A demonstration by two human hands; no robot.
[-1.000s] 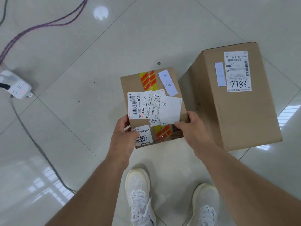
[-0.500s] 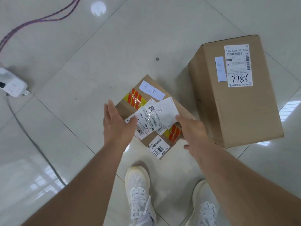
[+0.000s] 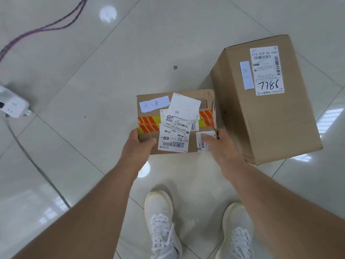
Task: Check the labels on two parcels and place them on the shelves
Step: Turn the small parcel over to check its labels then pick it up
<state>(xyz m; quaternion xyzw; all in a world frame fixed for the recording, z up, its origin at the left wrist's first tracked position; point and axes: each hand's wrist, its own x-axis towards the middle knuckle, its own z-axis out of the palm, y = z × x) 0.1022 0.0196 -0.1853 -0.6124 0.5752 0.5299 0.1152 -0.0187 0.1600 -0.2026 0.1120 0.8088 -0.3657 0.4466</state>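
Note:
I hold a small brown parcel [image 3: 149,99] above the floor, its top face covered with white labels and a band of red-and-yellow tape. My left hand [image 3: 137,144] grips its near left edge, thumb on top. My right hand [image 3: 221,146] grips the near right corner, thumb pressed on a small white label. The printed labels now read upside down to me; a pale note with handwriting sits at the far left. A larger brown parcel [image 3: 276,118] stands on the floor to the right, with a white label marked 7786 on top.
The floor [image 3: 168,43] is glossy pale tile. A white power strip [image 3: 14,106] lies at the left edge with a grey cable running toward me, and purple cables [image 3: 46,27] trail at the upper left. My white shoes [image 3: 160,221] are below the parcel.
The small parcel has been turned about half a turn in my hands, so the labels now face the other way. Both hands have re-gripped its near edge.

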